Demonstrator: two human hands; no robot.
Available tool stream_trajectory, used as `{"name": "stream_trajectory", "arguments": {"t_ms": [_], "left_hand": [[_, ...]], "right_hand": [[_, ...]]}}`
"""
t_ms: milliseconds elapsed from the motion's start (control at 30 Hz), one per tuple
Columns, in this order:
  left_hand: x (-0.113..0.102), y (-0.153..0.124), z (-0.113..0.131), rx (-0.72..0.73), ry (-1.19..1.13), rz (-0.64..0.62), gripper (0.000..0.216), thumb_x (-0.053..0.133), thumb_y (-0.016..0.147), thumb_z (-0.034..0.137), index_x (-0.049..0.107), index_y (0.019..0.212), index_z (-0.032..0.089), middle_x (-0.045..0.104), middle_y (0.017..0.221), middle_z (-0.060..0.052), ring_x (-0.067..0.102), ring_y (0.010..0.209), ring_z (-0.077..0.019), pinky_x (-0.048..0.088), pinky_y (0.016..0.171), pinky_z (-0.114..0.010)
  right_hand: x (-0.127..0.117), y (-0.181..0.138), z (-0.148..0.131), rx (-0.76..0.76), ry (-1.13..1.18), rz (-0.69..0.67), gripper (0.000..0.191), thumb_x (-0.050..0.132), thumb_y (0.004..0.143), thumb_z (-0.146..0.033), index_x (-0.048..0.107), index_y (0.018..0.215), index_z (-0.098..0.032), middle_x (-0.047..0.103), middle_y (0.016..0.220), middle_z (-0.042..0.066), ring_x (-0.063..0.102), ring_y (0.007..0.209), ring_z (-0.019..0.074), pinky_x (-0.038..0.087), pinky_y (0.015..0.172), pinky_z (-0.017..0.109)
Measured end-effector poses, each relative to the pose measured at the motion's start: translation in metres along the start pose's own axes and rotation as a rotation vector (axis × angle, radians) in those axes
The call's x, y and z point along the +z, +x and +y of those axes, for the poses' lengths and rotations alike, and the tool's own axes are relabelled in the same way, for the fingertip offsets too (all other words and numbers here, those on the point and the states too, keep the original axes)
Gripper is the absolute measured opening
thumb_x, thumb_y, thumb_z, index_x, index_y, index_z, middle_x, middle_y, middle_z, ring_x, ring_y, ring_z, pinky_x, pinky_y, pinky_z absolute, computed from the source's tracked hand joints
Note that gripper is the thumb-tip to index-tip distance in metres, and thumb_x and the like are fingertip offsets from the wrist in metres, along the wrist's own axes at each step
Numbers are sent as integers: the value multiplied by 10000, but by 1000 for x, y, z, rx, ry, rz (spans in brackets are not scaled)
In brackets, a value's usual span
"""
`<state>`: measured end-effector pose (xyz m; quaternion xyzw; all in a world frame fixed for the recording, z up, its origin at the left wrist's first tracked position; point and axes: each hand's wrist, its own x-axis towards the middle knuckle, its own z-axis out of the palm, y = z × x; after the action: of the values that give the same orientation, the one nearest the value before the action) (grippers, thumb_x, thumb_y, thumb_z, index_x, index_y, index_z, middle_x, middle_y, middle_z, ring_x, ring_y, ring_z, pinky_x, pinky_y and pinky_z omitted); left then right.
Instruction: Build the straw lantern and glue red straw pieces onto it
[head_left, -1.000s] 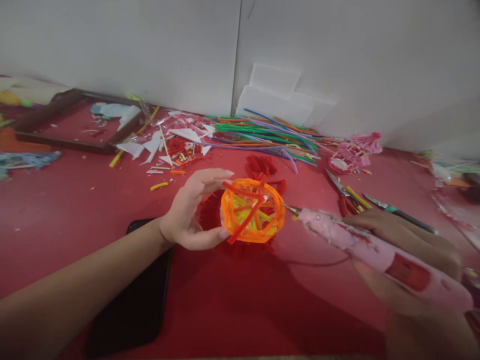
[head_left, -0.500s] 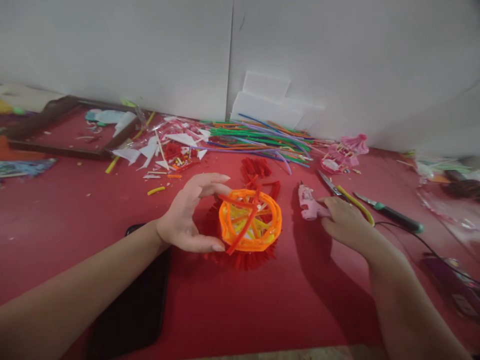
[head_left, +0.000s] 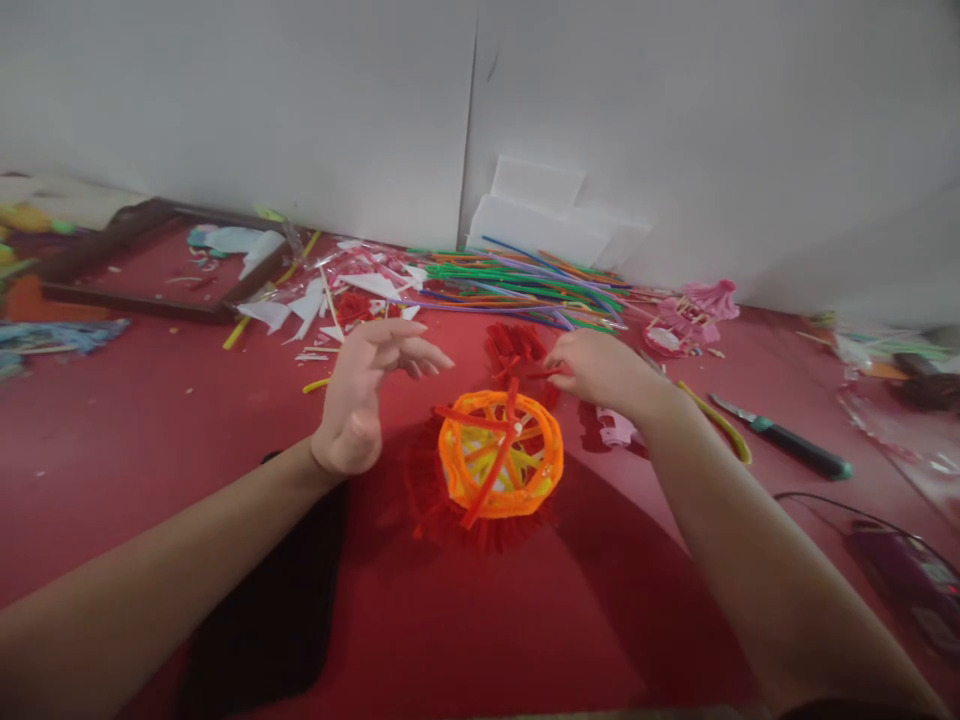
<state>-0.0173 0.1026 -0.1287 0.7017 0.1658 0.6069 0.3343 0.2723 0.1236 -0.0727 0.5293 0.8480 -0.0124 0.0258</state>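
Observation:
An orange and yellow ball woven from straws (head_left: 500, 452), with red strips across it, sits on a red fringed piece on the red table (head_left: 150, 420). My left hand (head_left: 369, 394) hovers just left of it, fingers spread and holding nothing. My right hand (head_left: 598, 368) reaches behind the ball to a heap of short red strips (head_left: 514, 345), its fingers pinched on one strip. A pink glue gun (head_left: 616, 428) lies on the table under my right wrist.
A black phone (head_left: 262, 620) lies under my left forearm. Coloured straws (head_left: 525, 280), paper scraps (head_left: 315, 295) and white foam blocks (head_left: 544, 210) line the wall. A wooden frame (head_left: 142, 265) is at the far left, a knife (head_left: 784, 445) and a cable (head_left: 847, 500) at the right.
My right hand set the glue gun down on the table and moved left to the red strips. My left hand let go of the ball and opened.

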Motion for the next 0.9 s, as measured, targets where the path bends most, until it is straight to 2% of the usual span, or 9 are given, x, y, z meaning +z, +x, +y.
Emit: {"name": "stream_trajectory", "arguments": {"t_ms": [100, 200, 300, 367, 400, 500, 633, 800, 900], "left_hand": [[-1, 18, 3, -46, -25, 165, 559, 506, 864, 713, 584, 1161, 247, 729, 920, -46, 637, 749, -185, 473, 648, -350], [1, 44, 12, -34, 23, 279, 275, 635, 913, 458, 592, 1080, 243, 704, 829, 12, 623, 736, -137, 460, 641, -316], [7, 75, 28, -43, 173, 267, 177, 705, 885, 359, 649, 973, 216, 697, 838, -2, 664, 786, -136, 482, 616, -291], [13, 91, 44, -117, 270, 124, 119, 700, 877, 288, 698, 968, 211, 723, 866, -12, 675, 783, -132, 522, 668, -286], [16, 97, 52, -160, 315, 35, 99, 699, 870, 254, 713, 958, 212, 737, 901, -16, 688, 820, -142, 543, 707, -286], [27, 105, 73, -246, 323, -192, 203, 746, 816, 221, 713, 1017, 222, 754, 894, 0, 711, 789, -145, 574, 704, -264], [34, 102, 81, -200, 405, -152, 50, 717, 831, 177, 707, 797, 213, 744, 772, 27, 696, 729, -142, 568, 684, -258], [30, 97, 73, -108, 568, -172, 95, 665, 886, 250, 707, 814, 204, 744, 785, 7, 674, 731, -152, 528, 633, -262], [30, 94, 72, -79, 565, -190, 129, 627, 905, 274, 690, 811, 212, 733, 776, 6, 647, 684, -142, 511, 610, -264]], "right_hand": [[11, 15, 1, -18, 13, -6, 155, 610, 781, -139, 755, 829, -166, 755, 915, 103, 676, 943, 222, 465, 843, 296], [8, 19, 3, 1, 28, 48, 123, 602, 765, -142, 719, 796, -165, 745, 883, 92, 671, 892, 222, 469, 809, 307], [-8, 15, -5, 61, 257, 411, 87, 575, 787, -170, 648, 832, -182, 708, 821, 50, 650, 786, 193, 477, 728, 308], [-22, 10, -18, 35, 596, 685, 65, 554, 816, -175, 602, 848, -204, 660, 728, -1, 617, 666, 151, 474, 644, 288], [-28, 7, -27, -12, 764, 736, 57, 553, 831, -178, 593, 854, -211, 638, 689, -21, 599, 618, 134, 470, 609, 278], [-44, -4, -52, -147, 1031, 684, 66, 574, 850, -168, 622, 868, -208, 627, 678, -36, 582, 587, 105, 483, 585, 260], [-52, -12, -67, -148, 1139, 652, 35, 645, 840, -171, 666, 828, -197, 640, 656, -45, 584, 560, 85, 508, 554, 232], [-51, -13, -70, -112, 1269, 588, 80, 715, 839, -246, 711, 875, -174, 693, 630, -31, 611, 485, 91, 528, 480, 228], [-49, -15, -75, -115, 1248, 654, 95, 737, 819, -225, 729, 904, -183, 731, 696, -20, 641, 532, 96, 551, 511, 234]]}}
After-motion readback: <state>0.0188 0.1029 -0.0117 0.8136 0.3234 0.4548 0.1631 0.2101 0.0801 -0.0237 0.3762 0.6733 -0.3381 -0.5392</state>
